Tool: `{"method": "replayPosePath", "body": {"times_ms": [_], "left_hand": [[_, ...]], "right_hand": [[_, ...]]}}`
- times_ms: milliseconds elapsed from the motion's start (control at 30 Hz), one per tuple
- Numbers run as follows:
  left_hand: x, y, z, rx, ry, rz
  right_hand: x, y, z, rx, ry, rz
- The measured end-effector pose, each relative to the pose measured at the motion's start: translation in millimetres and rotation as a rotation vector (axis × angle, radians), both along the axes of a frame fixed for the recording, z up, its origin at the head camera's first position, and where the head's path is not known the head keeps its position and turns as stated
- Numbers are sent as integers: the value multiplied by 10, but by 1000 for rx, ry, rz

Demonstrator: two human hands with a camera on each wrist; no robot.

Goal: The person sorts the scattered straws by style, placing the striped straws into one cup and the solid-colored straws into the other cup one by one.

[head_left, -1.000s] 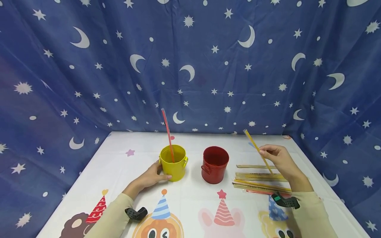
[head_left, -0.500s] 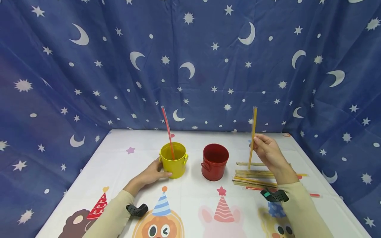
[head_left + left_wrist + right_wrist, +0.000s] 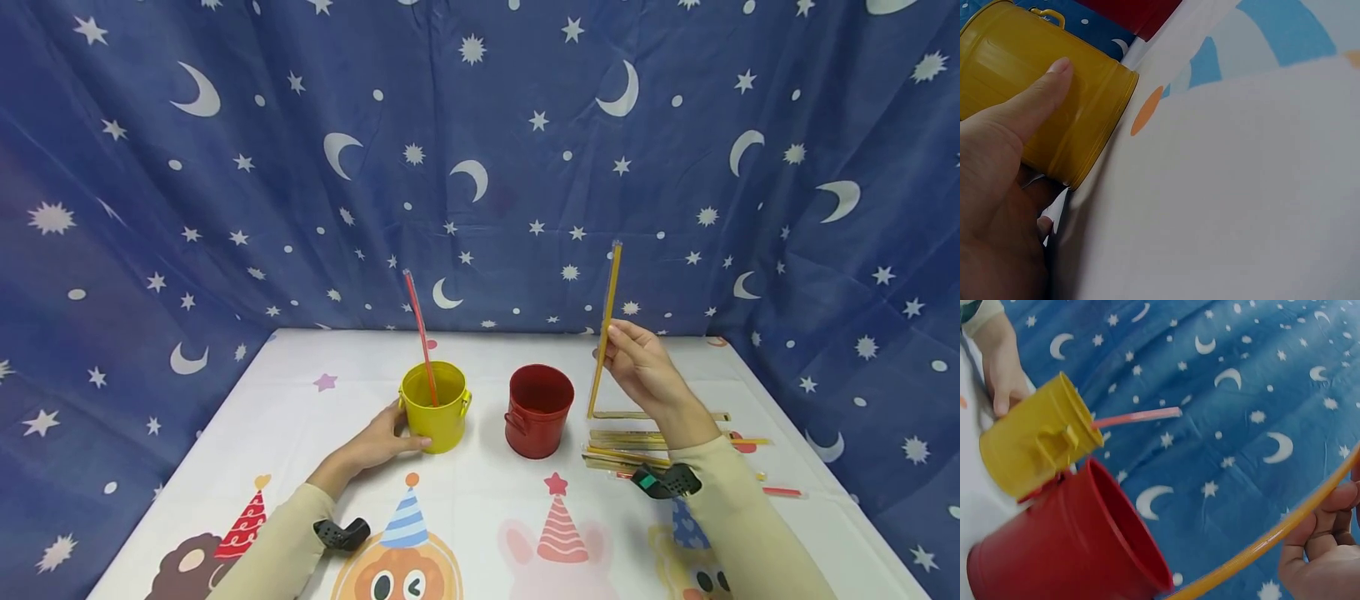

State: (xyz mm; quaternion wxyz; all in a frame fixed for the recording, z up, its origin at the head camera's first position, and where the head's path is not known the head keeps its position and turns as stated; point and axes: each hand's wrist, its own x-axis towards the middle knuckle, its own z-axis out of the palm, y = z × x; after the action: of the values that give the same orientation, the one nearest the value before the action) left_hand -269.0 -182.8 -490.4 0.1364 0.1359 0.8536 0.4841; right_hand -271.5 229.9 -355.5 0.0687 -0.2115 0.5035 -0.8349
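My left hand (image 3: 375, 443) grips the side of a small yellow bucket (image 3: 444, 428), thumb across its front in the left wrist view. A red drinking straw (image 3: 418, 320) in a clear wrapper leans inside that bucket and sticks out well above the rim. My right hand (image 3: 643, 367) pinches a wrapped yellow straw (image 3: 611, 287) around its middle and holds it nearly upright, to the right of a small red bucket (image 3: 534, 427). In the right wrist view the yellow straw (image 3: 1254, 550) slants past the red bucket's mouth.
Several wrapped straws (image 3: 622, 439) lie in rows on the right of the table, partly hidden by my right forearm. A white cloth with cartoon animals covers the table (image 3: 480, 517). Behind it hangs a blue curtain (image 3: 510, 200) with moons and stars.
My right hand has lifted the yellow straw from above the row of straws and carried it left toward the red bucket, turning it more upright. The left hand stays on the yellow bucket.
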Motion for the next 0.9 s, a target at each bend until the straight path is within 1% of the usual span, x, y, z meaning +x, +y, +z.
{"method": "replayPosePath", "body": {"times_ms": [100, 300, 533, 700, 833, 900], "left_hand": [[12, 0, -1, 3, 5, -2], [15, 2, 5, 5, 15, -16], [18, 22, -8, 15, -17, 8], [15, 26, -24, 7, -13, 15], [2, 8, -30, -6, 0, 18], [-7, -4, -35, 6, 9, 5]], "right_hand": [[-10, -106, 56, -12, -4, 18], [-25, -300, 176, -40, -39, 13], [-57, -525, 296, -55, -76, 17], [-102, -711, 340, -95, -103, 17], [-146, -887, 357, -139, -129, -6], [-176, -980, 361, -164, -138, -32]]}}
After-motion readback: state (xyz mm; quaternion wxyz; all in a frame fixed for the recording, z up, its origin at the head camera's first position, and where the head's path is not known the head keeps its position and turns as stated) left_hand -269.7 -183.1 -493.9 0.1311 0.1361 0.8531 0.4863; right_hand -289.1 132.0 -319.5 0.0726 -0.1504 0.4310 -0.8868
